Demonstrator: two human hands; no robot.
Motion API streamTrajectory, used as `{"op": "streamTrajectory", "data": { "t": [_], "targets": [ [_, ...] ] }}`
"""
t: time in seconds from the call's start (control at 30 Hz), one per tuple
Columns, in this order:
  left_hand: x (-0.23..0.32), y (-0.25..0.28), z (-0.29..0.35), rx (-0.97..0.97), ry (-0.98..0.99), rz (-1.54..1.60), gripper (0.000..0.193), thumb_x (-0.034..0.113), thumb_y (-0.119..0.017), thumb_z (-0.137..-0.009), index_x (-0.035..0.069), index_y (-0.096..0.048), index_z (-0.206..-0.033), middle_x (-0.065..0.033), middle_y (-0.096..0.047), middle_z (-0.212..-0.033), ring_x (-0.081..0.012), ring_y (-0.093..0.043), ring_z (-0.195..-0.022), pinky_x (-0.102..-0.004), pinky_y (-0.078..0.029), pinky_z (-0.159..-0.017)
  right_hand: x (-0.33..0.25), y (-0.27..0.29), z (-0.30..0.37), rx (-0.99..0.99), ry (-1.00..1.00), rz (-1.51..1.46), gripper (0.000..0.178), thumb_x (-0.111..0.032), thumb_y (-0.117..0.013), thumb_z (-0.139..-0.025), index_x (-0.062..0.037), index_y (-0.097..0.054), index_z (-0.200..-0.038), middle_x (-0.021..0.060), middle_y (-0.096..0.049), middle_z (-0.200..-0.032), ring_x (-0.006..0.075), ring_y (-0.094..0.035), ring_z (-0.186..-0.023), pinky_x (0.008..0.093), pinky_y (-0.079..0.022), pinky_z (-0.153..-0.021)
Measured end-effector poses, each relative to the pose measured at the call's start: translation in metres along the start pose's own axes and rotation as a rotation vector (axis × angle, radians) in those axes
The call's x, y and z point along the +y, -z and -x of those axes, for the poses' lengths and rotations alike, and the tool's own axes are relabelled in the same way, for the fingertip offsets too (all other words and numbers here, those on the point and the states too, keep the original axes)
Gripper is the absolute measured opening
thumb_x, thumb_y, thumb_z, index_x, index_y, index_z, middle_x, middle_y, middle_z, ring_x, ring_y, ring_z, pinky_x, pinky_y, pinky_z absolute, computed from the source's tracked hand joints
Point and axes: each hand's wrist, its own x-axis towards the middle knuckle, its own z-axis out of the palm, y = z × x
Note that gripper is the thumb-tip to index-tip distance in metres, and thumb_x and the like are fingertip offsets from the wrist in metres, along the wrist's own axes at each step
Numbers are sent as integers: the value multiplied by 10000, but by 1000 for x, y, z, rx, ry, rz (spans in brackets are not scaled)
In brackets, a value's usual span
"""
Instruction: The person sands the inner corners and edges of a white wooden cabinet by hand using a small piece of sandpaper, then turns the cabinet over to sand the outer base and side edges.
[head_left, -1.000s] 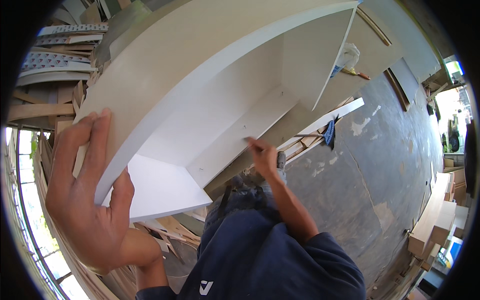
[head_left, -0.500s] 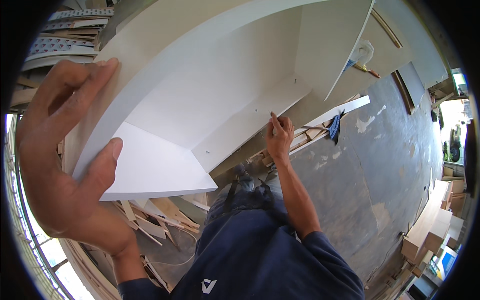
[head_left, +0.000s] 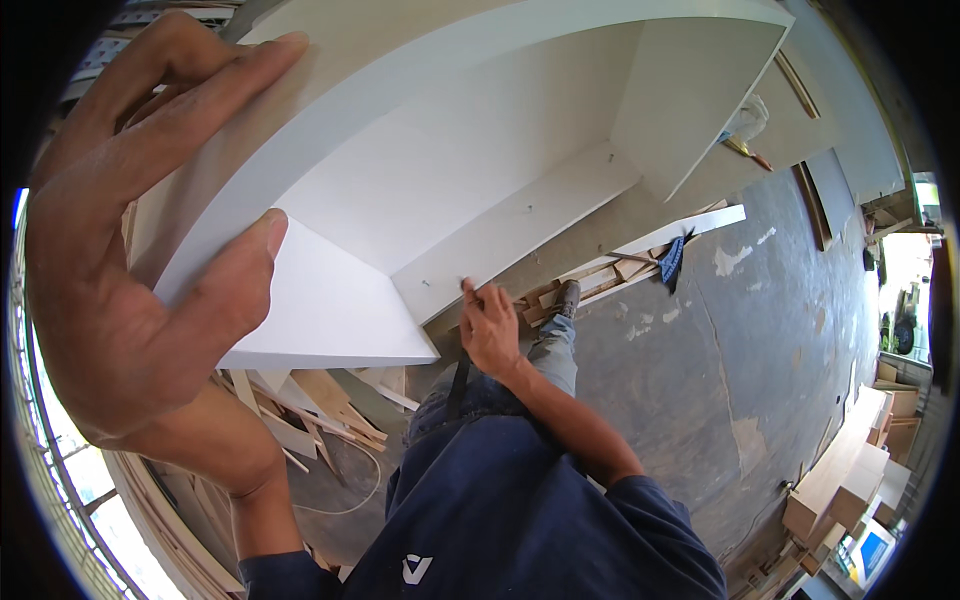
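A long white open-fronted cabinet box is tilted in front of me. My left hand grips its upper panel, thumb on the inner side and fingers over the outside. Along the lower inner strip, several thin metal pins, perhaps screws or nails, stand out from the surface. Beside the near end of that strip is my right hand, its thumb and fingers drawn together. A small dark spot shows at its fingertips; what it is I cannot make out.
Offcuts of wood lie below the box at the left. A blue-headed brush or broom rests by wood strips. My shoe is beside them. A paintbrush lies on a board. Wooden boxes stand at right.
My right hand has moved left and nearer along the strip. The box and my left hand appear higher and farther right in view. My shoe and lower leg now show clearly.
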Motion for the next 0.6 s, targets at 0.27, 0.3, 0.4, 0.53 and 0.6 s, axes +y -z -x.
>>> {"op": "streamTrajectory", "data": {
  "t": [0.27,0.3,0.4,0.53,0.6],
  "targets": [
    [-1,-1,-1,40,-23,-55,822,47,-623,-616,-18,-575,-1434,-144,-561,-1172,-268,-603,-1091,-377,-519,-922,-27,-12,11,-250,122,-202,603,48,-687,-773,84,-572,-1364,148,-521,-1009,323,-564,-901,421,-507,-870],
    [-1,-1,-1,45,-26,-44,821,47,-623,-616,-17,-577,-1433,-141,-560,-1173,-266,-604,-1091,-374,-520,-921,-24,-12,10,-310,113,-295,580,50,-683,-794,55,-585,-1366,149,-536,-1018,330,-579,-903,424,-518,-855],
    [-2,-1,-1,84,-77,-5,822,47,-623,-619,-6,-578,-1438,-138,-560,-1189,-259,-607,-1101,-355,-532,-923,-20,-10,5,-398,59,-461,527,58,-674,-816,10,-620,-1337,153,-566,-1034,348,-609,-930,428,-531,-841],
    [-3,-4,-3,61,9,39,807,47,-613,-638,13,-580,-1444,-137,-562,-1211,-259,-614,-1115,-344,-541,-935,-13,-5,-3,-517,-47,-572,459,41,-675,-834,-20,-663,-1289,153,-605,-1028,356,-631,-927,421,-537,-821],
    [-4,-4,-3,54,33,46,801,45,-611,-645,20,-582,-1445,-139,-563,-1216,-261,-618,-1117,-344,-542,-939,-10,1,-4,-472,0,-533,460,37,-673,-833,-10,-660,-1290,159,-606,-1034,348,-632,-926,420,-535,-806]
  ]
}}
